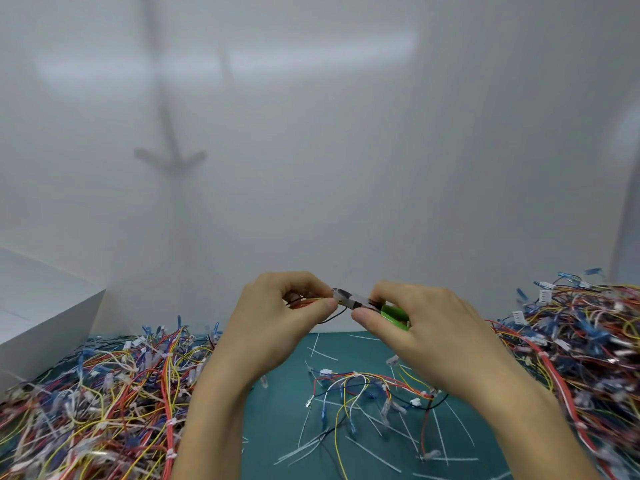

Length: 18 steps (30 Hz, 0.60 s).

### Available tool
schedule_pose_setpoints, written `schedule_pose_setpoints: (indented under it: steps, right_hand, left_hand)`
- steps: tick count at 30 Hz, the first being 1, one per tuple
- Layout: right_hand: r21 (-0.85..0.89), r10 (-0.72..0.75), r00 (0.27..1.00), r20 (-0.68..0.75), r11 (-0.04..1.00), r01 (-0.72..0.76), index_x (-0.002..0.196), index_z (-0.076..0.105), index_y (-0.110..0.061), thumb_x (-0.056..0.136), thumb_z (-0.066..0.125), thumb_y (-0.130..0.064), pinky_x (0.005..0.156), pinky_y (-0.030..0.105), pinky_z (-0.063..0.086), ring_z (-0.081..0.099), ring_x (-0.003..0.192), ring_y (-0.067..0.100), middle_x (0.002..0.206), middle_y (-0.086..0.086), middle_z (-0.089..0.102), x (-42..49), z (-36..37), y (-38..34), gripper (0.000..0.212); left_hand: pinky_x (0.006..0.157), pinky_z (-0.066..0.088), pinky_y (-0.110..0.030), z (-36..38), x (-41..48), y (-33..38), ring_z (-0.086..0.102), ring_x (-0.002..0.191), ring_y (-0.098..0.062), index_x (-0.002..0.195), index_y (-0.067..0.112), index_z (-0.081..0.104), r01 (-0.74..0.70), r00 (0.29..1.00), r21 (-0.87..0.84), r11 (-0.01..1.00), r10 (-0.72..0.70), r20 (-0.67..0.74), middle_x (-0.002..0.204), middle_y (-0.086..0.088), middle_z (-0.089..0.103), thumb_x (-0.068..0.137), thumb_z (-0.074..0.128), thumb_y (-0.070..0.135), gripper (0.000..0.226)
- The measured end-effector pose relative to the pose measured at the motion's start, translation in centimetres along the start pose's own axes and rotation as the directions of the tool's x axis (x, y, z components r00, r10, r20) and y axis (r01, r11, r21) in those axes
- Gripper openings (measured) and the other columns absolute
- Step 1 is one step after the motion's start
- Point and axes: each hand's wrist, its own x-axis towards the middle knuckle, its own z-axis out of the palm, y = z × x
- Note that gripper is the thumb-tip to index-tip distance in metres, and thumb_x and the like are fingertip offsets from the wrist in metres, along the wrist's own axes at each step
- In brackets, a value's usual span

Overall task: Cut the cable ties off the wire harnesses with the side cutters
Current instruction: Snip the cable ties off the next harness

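Wire harness (pixel 308 303): pinched in left hand (pixel 277 317) fingers. Side cutters (pixel 367 304), green-handled: gripped by right hand (pixel 426 327), nose set at the harness.

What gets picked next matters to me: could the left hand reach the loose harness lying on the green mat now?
Probably yes, once freed: the left hand pinches the held wires at the side cutters; the loose harness lies uncovered on the mat, close below it.
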Motion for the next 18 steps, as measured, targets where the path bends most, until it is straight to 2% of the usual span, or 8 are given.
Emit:
schedule_pose_setpoints:
  steps: [2, 6, 8, 13, 18]
  right_hand:
    - [-0.002, 0.002, 1.0, 0.007, 1.0, -0.002, 0.095, 0.05, -0.036, 0.078, 0.026, -0.08, 0.061, 0.03, 0.041, 0.052, 0.072, 0.013, 0.065, -0.011, 0.054, -0.05, -0.1, -0.02, 0.052]
    - [-0.003, 0.011, 1.0, 0.015, 1.0, -0.011, 0.094, 0.051, -0.037, 0.078, 0.028, -0.08, 0.056, 0.027, 0.037, 0.052, 0.068, 0.009, 0.055, -0.012, 0.051, -0.15, -0.32, -0.01, 0.051]
    - [-0.013, 0.008, 1.0, 0.016, 1.0, -0.008, 0.095, 0.051, -0.037, 0.078, 0.028, -0.08, 0.056, 0.027, 0.037, 0.052, 0.069, 0.011, 0.056, -0.011, 0.051, -0.17, -0.37, -0.04, 0.052]
    - [-0.014, 0.013, 0.999, 0.031, 1.0, -0.012, 0.094, 0.052, -0.036, 0.078, 0.028, -0.08, 0.056, 0.026, 0.037, 0.052, 0.069, 0.012, 0.059, -0.009, 0.05, -0.17, -0.62, -0.03, 0.053]
    - [-0.009, 0.022, 0.999, 0.045, 1.0, -0.022, 0.092, 0.053, -0.037, 0.077, 0.029, -0.08, 0.058, 0.027, 0.038, 0.052, 0.069, 0.014, 0.059, -0.007, 0.051, -0.18, -0.7, -0.01, 0.052]
  left_hand:
    - [0.06, 0.043, -0.019, 0.0, 0.02, -0.08, 0.062, 0.068, -0.017, 0.076, 0.027, 0.076, 0.0, 1.0, 0.011, 1.0, 0.0, -0.004, 0.067, 0.006, 0.069, 0.081, 0.075, 0.025, 0.006]
    - [0.06, 0.045, -0.018, 0.0, 0.04, -0.11, 0.064, 0.067, -0.01, 0.075, 0.028, 0.076, 0.011, 1.0, 0.014, 1.0, -0.011, -0.01, 0.066, 0.009, 0.07, 0.081, 0.075, 0.025, 0.006]
    - [0.06, 0.045, -0.017, -0.01, 0.03, -0.07, 0.064, 0.065, -0.008, 0.074, 0.027, 0.076, 0.009, 1.0, 0.019, 1.0, -0.008, -0.009, 0.067, 0.009, 0.07, 0.081, 0.075, 0.024, 0.007]
    - [0.065, 0.05, -0.029, 0.08, 0.0, 0.06, 0.066, 0.071, -0.016, 0.075, 0.027, 0.076, 0.002, 1.0, 0.038, 0.999, -0.001, -0.018, 0.069, 0.006, 0.07, 0.08, 0.076, 0.026, 0.005]
    - [0.057, 0.043, -0.016, 0.2, 0.07, 0.14, 0.058, 0.059, -0.003, 0.074, 0.026, 0.076, -0.012, 1.0, 0.062, 0.998, 0.014, -0.027, 0.065, 0.01, 0.067, 0.079, 0.076, 0.027, 0.005]
